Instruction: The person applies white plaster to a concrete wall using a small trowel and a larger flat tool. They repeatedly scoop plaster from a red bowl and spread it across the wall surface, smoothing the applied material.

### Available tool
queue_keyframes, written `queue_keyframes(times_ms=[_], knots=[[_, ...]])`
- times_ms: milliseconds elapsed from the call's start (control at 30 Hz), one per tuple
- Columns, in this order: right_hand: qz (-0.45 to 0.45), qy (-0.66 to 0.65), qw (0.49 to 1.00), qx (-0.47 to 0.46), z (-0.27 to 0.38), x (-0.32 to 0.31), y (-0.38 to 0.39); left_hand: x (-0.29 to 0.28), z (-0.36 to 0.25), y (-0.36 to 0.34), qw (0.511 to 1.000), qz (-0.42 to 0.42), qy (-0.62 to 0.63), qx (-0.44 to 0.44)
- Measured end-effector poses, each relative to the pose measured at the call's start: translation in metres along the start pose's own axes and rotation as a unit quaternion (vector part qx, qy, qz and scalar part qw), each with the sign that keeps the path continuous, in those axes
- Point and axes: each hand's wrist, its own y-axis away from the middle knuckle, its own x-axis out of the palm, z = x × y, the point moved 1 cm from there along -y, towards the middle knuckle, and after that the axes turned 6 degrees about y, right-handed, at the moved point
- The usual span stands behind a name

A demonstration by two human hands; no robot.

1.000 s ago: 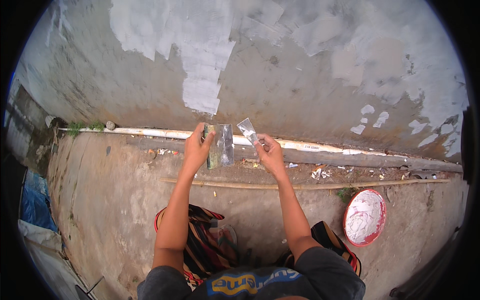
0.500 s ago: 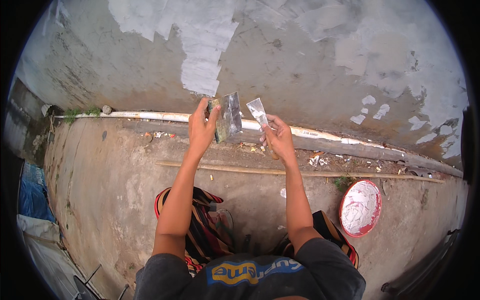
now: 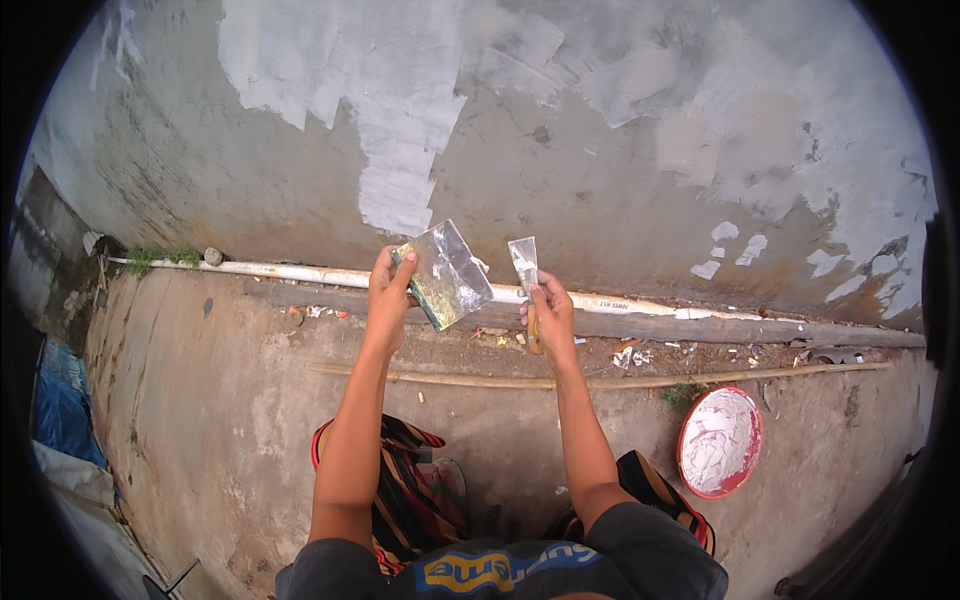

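Observation:
My left hand (image 3: 388, 290) grips a wide filling blade (image 3: 446, 277) by its edge, thumb on top. The blade is a flat metal sheet, smeared with white putty, its lower part yellowish and worn. To its right, my right hand (image 3: 551, 312) is closed round the wooden handle of a narrow putty knife (image 3: 523, 262), whose whitened blade points up toward the wall. The two tools are a short way apart, in front of the wall (image 3: 540, 180). White putty patches (image 3: 395, 170) cover parts of the wall.
A red basin (image 3: 720, 440) of white putty stands on the ground at my right. A white pipe (image 3: 640, 306) runs along the wall's foot, with a long pole (image 3: 480, 380) lying nearer me. Litter (image 3: 630, 355) lies between them. Blue sheeting (image 3: 65, 405) is at the far left.
Both hands have come lower in the picture. The wide blade has turned and tilted, so more of its flat face shows. The wall and basin also appear lower in the view.

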Motion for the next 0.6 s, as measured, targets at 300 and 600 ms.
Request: queue_keyframes(times_ms=[300,600], knots=[[0.17,-0.039,0.971,0.161,-0.006,0.003,0.009,0.002,-0.007,0.001,1.0,0.014,0.005,0.01],[0.192,-0.039,0.966,0.168,0.005,0.002,0.011,-0.004,-0.004,-0.001,1.0,0.006,-0.011,0.028]])
